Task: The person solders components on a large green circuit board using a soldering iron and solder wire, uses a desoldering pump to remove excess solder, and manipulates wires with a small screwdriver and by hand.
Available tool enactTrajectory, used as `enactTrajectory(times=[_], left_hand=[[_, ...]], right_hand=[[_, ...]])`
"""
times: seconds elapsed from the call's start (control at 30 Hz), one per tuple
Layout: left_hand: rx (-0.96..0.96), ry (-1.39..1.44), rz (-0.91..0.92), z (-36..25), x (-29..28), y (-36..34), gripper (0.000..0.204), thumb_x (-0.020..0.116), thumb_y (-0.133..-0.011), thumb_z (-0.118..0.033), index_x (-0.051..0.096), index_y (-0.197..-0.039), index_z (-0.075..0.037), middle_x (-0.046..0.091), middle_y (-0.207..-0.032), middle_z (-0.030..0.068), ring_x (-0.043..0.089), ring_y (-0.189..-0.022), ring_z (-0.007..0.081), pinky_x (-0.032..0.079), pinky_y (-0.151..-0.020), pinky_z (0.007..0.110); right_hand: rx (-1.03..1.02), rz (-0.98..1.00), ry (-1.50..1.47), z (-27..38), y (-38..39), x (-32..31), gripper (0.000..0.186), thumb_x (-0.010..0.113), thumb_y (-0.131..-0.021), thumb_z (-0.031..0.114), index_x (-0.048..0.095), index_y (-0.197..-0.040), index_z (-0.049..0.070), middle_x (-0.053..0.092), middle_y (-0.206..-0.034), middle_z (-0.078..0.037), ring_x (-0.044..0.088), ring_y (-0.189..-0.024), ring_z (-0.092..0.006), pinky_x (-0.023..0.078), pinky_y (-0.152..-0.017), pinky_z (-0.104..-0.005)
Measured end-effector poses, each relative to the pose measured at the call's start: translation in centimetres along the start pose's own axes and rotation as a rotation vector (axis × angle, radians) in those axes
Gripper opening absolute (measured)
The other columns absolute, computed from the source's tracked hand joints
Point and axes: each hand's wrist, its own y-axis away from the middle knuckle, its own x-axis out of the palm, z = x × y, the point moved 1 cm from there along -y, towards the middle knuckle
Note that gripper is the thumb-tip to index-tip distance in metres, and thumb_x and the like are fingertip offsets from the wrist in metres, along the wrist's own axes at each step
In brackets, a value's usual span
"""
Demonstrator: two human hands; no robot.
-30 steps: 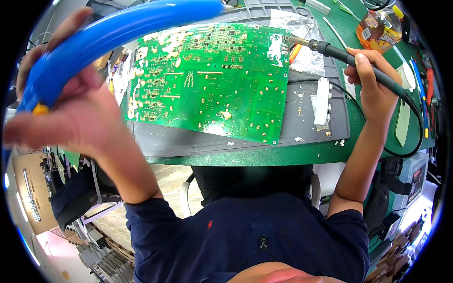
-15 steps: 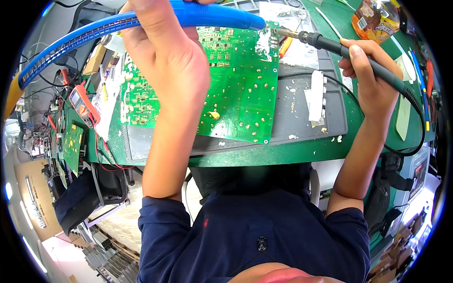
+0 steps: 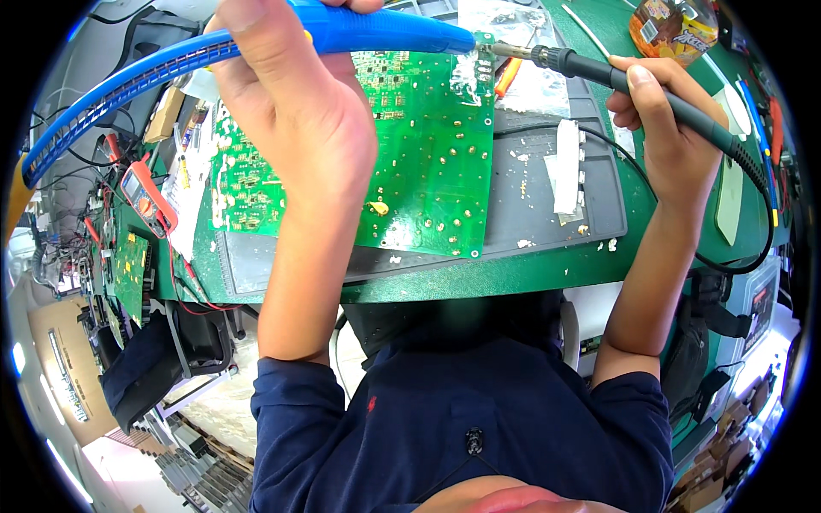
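Observation:
My left hand [image 3: 299, 111] is closed around a blue tapered hand tool [image 3: 389, 31] with a ribbed blue hose [image 3: 103, 98] running off to the left. Its narrow nose points right, over the far right part of a large green circuit board [image 3: 428, 179]. In my right hand [image 3: 667, 115] is a soldering iron [image 3: 599, 72], gripped by its dark handle like a pen. The iron's metal tip meets the same far right corner of the board, close to the blue nose. Exactly what the tip touches is too small to tell. My left hand and forearm hide part of the board.
A grey work mat [image 3: 556, 197] lies under the board, with white scraps and a white strip [image 3: 567, 167] on it. An orange multimeter [image 3: 149, 198] sits at left. A plastic jar [image 3: 671, 32] stands far right. The iron's black cable [image 3: 753, 265] loops around my right forearm.
The view has shifted slightly, so the board and both tools appear a little further left and up. Both hands keep their grips, and the iron's tip stays near the blue nose.

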Motion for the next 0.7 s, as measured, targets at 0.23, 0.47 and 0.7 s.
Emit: enactTrajectory(times=[0.23,0.47,0.7], left_hand=[[-0.030,0.004,-0.030,-0.50,0.11,0.01,0.044,0.054,-0.104,-0.056,0.050,-0.106,-0.012,0.055,-0.090,0.0070,0.058,-0.085,0.0216,0.049,-0.093,0.044],[-0.017,-0.004,-0.032,-0.38,0.21,0.08,0.046,0.054,-0.103,-0.058,0.049,-0.106,-0.012,0.055,-0.089,0.0068,0.058,-0.084,0.0211,0.049,-0.094,0.045],[0.069,-0.030,-0.016,0.30,0.54,0.32,0.046,0.053,-0.103,-0.058,0.049,-0.107,-0.013,0.055,-0.088,0.0067,0.058,-0.084,0.0210,0.049,-0.093,0.044]], right_hand=[[0.016,0.005,0.024,0.18,0.04,0.04,0.025,0.060,-0.098,0.013,0.075,-0.105,-0.006,0.069,-0.074,-0.008,0.062,-0.061,-0.0098,0.050,-0.059,-0.0227],[0.010,0.000,0.019,0.02,0.04,0.01,0.025,0.060,-0.098,0.012,0.076,-0.106,-0.006,0.069,-0.075,-0.009,0.062,-0.062,-0.0102,0.050,-0.059,-0.0229],[0.003,0.002,0.017,0.03,0.03,-0.01,0.025,0.060,-0.098,0.012,0.076,-0.106,-0.006,0.069,-0.075,-0.008,0.062,-0.062,-0.0104,0.050,-0.059,-0.0233]])
